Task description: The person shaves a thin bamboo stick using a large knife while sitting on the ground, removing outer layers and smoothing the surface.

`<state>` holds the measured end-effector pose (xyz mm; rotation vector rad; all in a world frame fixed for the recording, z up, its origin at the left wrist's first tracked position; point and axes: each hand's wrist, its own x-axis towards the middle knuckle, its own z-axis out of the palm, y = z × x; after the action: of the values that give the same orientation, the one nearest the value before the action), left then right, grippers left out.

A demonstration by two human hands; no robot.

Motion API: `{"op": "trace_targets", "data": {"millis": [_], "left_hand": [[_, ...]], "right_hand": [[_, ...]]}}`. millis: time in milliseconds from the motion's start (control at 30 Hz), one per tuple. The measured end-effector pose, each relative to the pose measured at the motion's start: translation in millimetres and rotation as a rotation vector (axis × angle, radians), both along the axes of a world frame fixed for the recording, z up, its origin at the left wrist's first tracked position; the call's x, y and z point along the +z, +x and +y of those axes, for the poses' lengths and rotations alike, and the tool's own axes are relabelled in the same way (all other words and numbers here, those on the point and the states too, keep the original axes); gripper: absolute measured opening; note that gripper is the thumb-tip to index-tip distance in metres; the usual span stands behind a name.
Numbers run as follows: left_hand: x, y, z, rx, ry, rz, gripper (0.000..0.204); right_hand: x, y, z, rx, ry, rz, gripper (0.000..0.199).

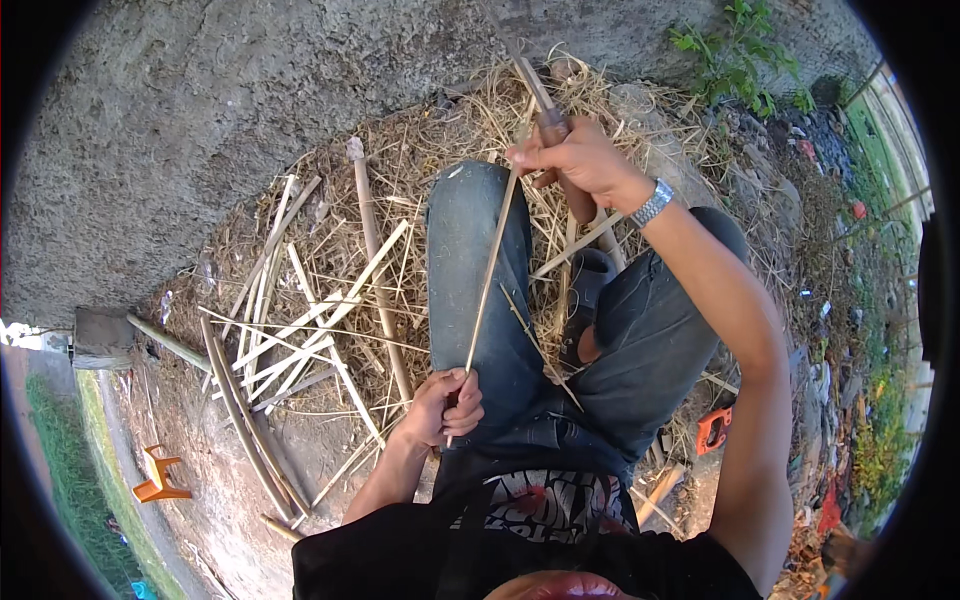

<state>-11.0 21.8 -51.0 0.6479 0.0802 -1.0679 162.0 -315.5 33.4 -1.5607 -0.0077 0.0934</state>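
1. A long, thin, pale brown wooden strip (491, 270) is slanting over the person's left leg in faded blue denim (455, 260), from near the lap to just past the knee; whether it is touching the cloth, I cannot tell.
2. The left hand (445, 410) is curling its fingers around the strip's lower end, close to the upper thigh of that leg.
3. The right hand (585, 165), beyond the leg's knee and to its right, is gripping a dark-handled knife with a long, narrow metal blade (538, 88). Its thumb side is meeting or nearly meeting the strip; which, I cannot tell.
4. A silver metal-link watch (653, 203) is circling the right wrist, to the right of the leg.
5. Many flat, pale, split wooden strips (300, 330) are lying crisscrossed left of the leg, and a long, round brown pole (378, 250) is lying between them and it.
6. Dry yellowish straw (420, 135) is covering the ground around the knee.
7. A saw's orange handle (714, 430) is lying well right of the leg.
8. A small orange plastic chair (158, 475) is standing far left of it.
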Motion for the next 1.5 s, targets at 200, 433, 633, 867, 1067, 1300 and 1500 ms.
{"op": "trace_targets", "data": {"millis": [200,433,633,867,1067,1300,1500], "left_hand": [[46,28,-33,0.016,0.211,-0.276,0.043],[56,54,-45,0.13,0.328,-0.407,0.043],[47,42,-24,0.266,0.229,-0.246,0.034],[36,15,-12,0.236,0.263,-0.313,0.034],[37,6,-23,0.232,0.276,-0.421,0.03],[25,-1,-23,0.182,0.251,-0.394,0.029],[20,7,-29,0.253,0.314,-0.486,0.03]], "right_hand": [[-2,-20,40,-0.04,-0.083,-0.015,0.029],[17,-61,38,0.023,-0.865,-0.256,0.036],[5,-99,54,0.168,-1.091,-0.216,0.023],[6,-61,24,0.059,-1.21,-0.189,0.029],[45,-89,64,0.211,-1.4,-0.242,0.023],[52,-31,-9,-0.07,-1.286,-0.033,0.019],[55,-90,46,0.137,-1.232,-0.151,0.022]]}}
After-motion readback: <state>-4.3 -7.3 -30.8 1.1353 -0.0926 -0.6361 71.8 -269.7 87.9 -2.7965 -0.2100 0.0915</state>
